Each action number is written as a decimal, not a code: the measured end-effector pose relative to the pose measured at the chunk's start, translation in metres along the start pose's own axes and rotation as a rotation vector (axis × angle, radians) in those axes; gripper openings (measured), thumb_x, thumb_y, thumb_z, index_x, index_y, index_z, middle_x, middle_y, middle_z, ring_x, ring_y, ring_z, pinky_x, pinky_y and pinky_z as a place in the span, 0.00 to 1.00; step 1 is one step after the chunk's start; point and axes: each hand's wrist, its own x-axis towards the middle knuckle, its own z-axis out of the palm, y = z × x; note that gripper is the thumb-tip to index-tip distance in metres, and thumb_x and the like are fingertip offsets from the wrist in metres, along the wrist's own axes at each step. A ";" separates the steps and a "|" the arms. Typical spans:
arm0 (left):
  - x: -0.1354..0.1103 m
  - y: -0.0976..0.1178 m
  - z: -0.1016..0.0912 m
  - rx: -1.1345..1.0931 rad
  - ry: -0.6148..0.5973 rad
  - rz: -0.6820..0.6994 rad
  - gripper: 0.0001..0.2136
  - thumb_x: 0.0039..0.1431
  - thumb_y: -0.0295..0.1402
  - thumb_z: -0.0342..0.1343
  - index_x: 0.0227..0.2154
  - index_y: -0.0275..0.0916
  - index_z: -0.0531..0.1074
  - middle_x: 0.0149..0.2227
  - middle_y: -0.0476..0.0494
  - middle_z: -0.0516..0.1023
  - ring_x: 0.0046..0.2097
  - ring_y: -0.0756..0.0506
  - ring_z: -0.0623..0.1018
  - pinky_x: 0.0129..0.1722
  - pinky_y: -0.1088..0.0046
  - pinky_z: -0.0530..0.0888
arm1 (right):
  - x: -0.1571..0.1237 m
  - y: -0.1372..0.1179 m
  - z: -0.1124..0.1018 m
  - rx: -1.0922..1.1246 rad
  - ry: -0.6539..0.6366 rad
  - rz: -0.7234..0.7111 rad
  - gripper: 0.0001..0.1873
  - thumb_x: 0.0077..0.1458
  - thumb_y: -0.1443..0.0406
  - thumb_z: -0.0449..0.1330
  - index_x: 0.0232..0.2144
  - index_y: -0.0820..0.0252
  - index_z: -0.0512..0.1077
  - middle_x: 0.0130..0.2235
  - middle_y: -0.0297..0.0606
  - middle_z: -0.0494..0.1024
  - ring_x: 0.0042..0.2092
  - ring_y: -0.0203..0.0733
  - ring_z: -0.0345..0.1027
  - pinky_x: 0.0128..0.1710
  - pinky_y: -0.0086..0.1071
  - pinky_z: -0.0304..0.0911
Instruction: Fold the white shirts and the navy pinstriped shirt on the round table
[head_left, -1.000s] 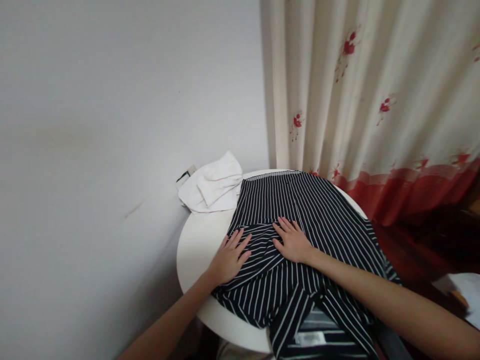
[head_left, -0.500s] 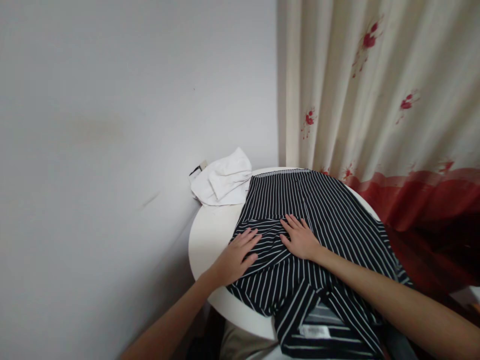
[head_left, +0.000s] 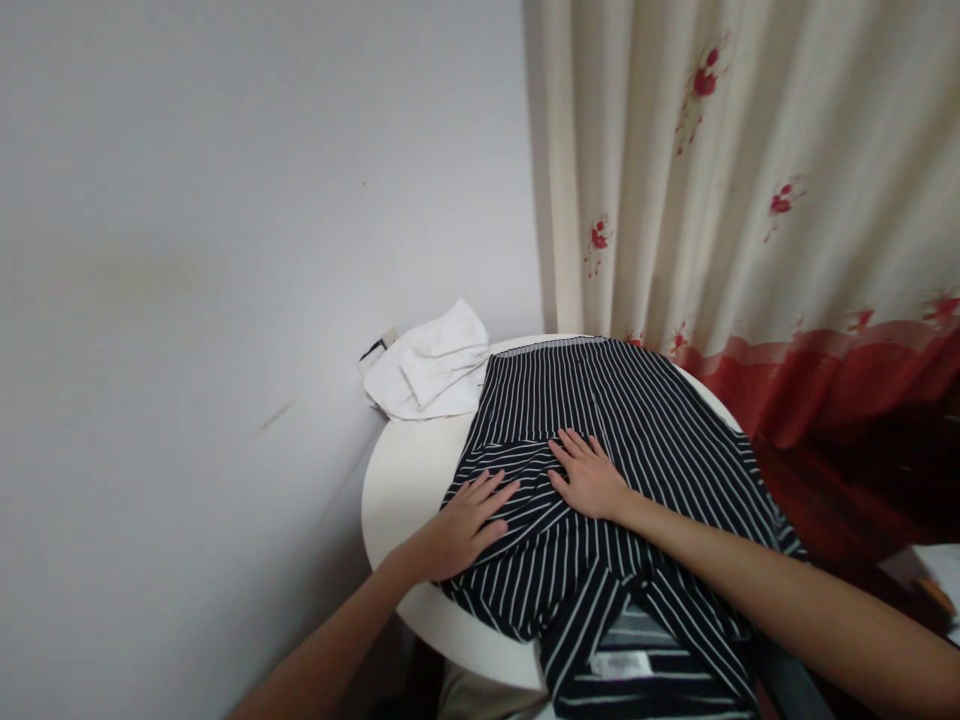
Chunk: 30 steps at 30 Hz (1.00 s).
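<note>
A black shirt with white stripes lies spread over a round white table, its collar and white label hanging at the near edge. One sleeve is folded across the body, its stripes running crosswise. My left hand rests flat on the left side of that folded sleeve, fingers spread. Also flat, with fingers apart, my right hand presses on the cloth near the shirt's middle. Neither hand grips the fabric.
A folded white cloth lies at the table's far left, against the grey wall. Behind the table on the right hangs a cream curtain with red flowers and a red hem. Something white shows at the lower right.
The whole view has shifted slightly, so the table and shirt appear a little further left. Both hands stay flat on the shirt in nearly the same places.
</note>
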 end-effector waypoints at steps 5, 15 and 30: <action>0.064 0.000 -0.020 -0.117 0.158 -0.001 0.25 0.74 0.42 0.35 0.69 0.42 0.54 0.71 0.45 0.56 0.71 0.46 0.56 0.70 0.62 0.54 | 0.000 -0.002 -0.004 -0.015 0.001 0.006 0.36 0.67 0.50 0.42 0.70 0.62 0.55 0.73 0.46 0.47 0.73 0.52 0.35 0.69 0.52 0.32; 0.096 -0.047 0.046 0.153 0.181 -0.092 0.30 0.72 0.51 0.35 0.70 0.42 0.53 0.72 0.40 0.50 0.72 0.37 0.50 0.68 0.48 0.53 | 0.000 -0.002 -0.002 0.002 0.023 0.001 0.35 0.67 0.49 0.42 0.70 0.60 0.55 0.72 0.46 0.48 0.73 0.51 0.35 0.70 0.53 0.32; 0.037 -0.039 0.019 0.097 0.129 0.017 0.28 0.72 0.45 0.43 0.71 0.47 0.47 0.73 0.43 0.50 0.73 0.39 0.48 0.69 0.47 0.49 | 0.001 0.000 0.001 -0.031 -0.019 0.007 0.36 0.68 0.48 0.39 0.70 0.60 0.53 0.73 0.43 0.46 0.73 0.51 0.34 0.70 0.52 0.31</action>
